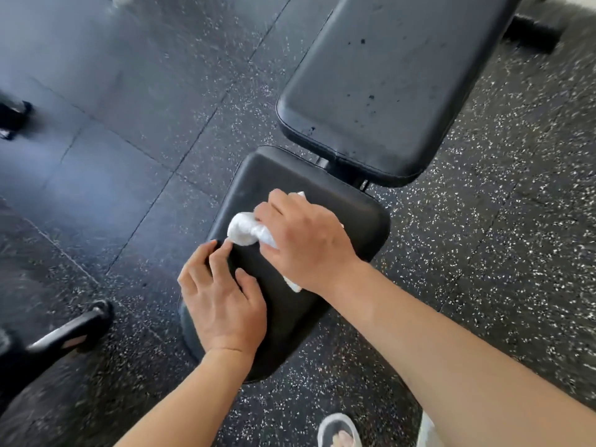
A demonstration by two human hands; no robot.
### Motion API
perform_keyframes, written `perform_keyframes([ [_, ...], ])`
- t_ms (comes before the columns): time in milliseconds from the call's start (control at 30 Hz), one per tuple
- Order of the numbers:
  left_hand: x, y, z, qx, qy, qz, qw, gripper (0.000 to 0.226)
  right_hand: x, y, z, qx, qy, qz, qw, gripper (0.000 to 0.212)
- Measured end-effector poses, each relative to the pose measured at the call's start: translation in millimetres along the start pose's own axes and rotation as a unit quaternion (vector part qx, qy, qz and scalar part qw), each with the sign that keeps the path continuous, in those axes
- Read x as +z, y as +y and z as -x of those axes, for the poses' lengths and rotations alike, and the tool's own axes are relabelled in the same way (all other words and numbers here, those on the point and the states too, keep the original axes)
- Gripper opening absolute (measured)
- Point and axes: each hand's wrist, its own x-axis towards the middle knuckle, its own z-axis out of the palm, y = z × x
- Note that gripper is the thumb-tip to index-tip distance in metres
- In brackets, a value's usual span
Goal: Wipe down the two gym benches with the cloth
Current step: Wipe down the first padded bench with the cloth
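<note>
Bare seat pad point(348, 217) beyond cloth point(245, 232)

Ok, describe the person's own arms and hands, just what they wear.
Both arms are bare from the frame edge to the wrist: no sleeves show. The left hand and the right hand wear no gloves, and no rings, watch or bands are visible on them.
</note>
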Motion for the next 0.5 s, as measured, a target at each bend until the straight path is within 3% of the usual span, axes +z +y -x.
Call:
perform_keyframes([
  [267,1.1,-3.0,-1.5,0.007,0.002,-0.004,1.0,0.048,21.2,-14.3,-97.9,-0.097,-0.036,0.002,0.995,0.026],
  [500,2.8,-5.7,-1.4,0.019,-0.005,-0.011,1.0,0.049,-19.6,46.6,-8.7,-0.1,-0.031,-0.041,0.994,0.016],
])
